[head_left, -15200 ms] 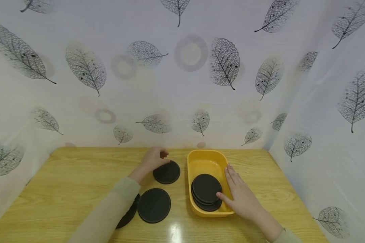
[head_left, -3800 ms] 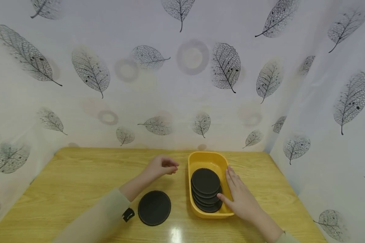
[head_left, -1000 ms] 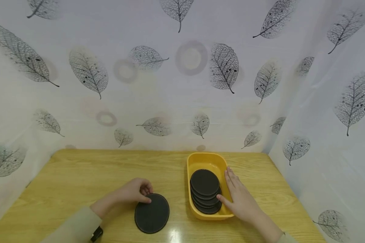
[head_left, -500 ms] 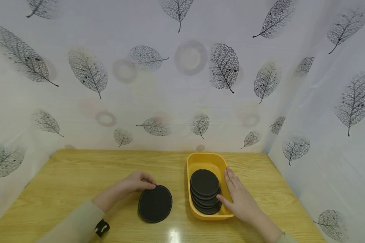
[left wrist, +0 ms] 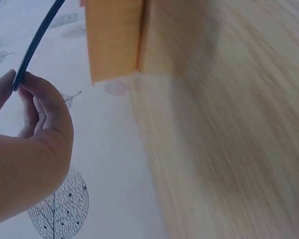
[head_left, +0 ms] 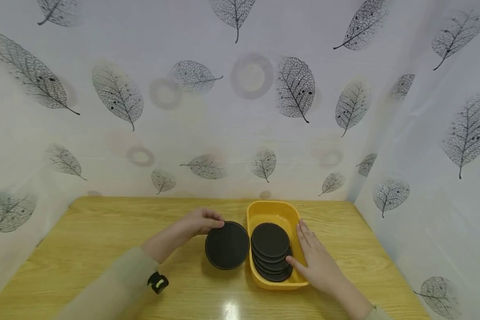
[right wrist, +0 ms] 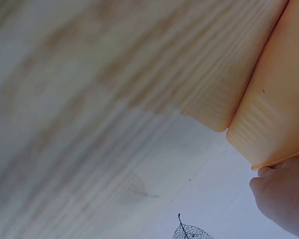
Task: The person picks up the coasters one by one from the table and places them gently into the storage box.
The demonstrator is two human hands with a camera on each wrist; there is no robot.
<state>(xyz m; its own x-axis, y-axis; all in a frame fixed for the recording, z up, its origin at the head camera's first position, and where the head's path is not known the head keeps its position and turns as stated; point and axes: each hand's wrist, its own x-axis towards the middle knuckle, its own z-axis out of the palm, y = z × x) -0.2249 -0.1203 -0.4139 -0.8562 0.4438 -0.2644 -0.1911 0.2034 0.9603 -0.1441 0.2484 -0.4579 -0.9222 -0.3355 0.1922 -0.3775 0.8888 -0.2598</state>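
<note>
In the head view a black round coaster (head_left: 227, 246) with a stitched edge is tilted above the table, left of the yellow tub (head_left: 260, 281). My left hand (head_left: 198, 223) pinches its upper left edge between thumb and fingers. Its right edge meets or overlaps the tub's left rim. The left wrist view shows the coaster (left wrist: 36, 42) edge-on in the pinch. Inside the tub lies a slightly fanned stack of several black coasters (head_left: 270, 240). My right hand (head_left: 320, 262) rests on the tub's right rim with fingers straight, thumb reaching over towards the stack.
The tub stands on a wood-grain table (head_left: 116, 231). A leaf-patterned sheet (head_left: 208, 115) rises behind the table and along its sides. A black device (head_left: 158, 282) sits under my left wrist.
My left hand picked up the last coaster on the table and carried it right and away from me to the tub. Earlier, other loose coasters went onto the stack. My right hand stayed put.
</note>
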